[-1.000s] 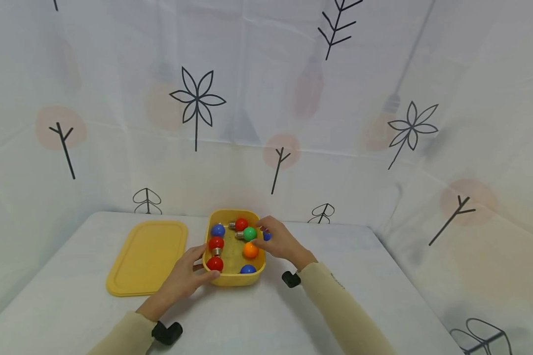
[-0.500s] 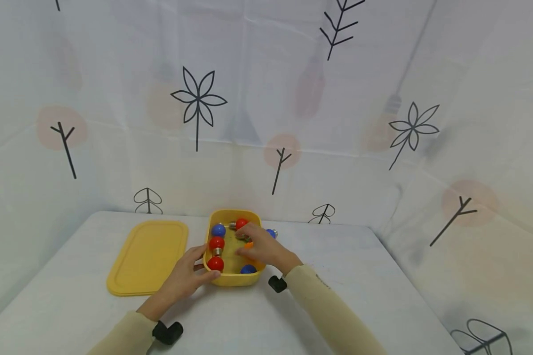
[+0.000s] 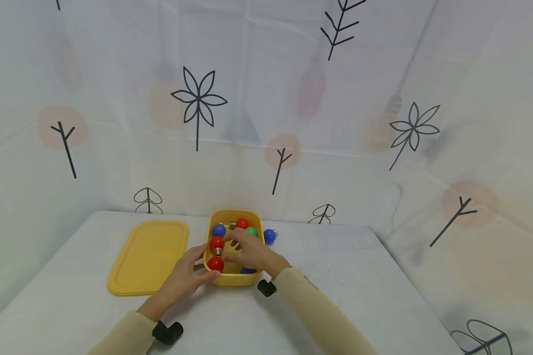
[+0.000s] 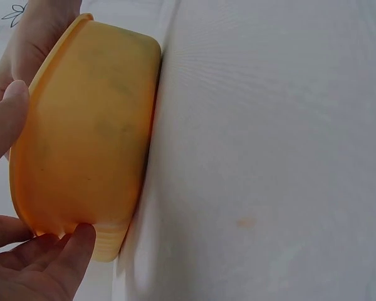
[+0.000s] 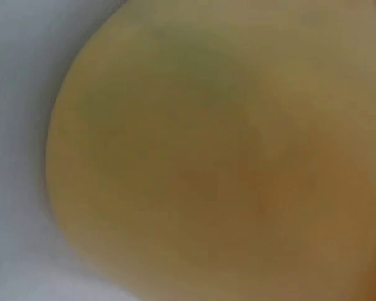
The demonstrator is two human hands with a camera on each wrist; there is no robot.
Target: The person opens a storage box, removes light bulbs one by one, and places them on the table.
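In the head view a yellow plastic box [image 3: 234,280] stands on the white table. Inside lie toy light bulbs: red bulbs [image 3: 215,264] along its left side, a blue bulb [image 3: 218,230], and a green bulb [image 3: 251,230] partly behind my right hand. My left hand [image 3: 187,273] grips the box at its near left corner, thumb at the near wall, fingers against the side. My right hand [image 3: 250,250] reaches over the box, fingers spread and bent beside the red bulbs; nothing shows between them. In the left wrist view fingers press the box wall [image 4: 81,144].
A yellow lid [image 3: 148,257] lies flat to the left of the box. Just outside the box's right wall a blue bulb [image 3: 270,236] rests on the table [image 3: 328,281]. A printed cloth [image 3: 235,98] hangs behind. The right wrist view is blurred by the near yellow wall.
My right hand has moved left from the box's right rim to over its middle. The blue bulb outside the box is now uncovered. My left hand and the box have stayed put.
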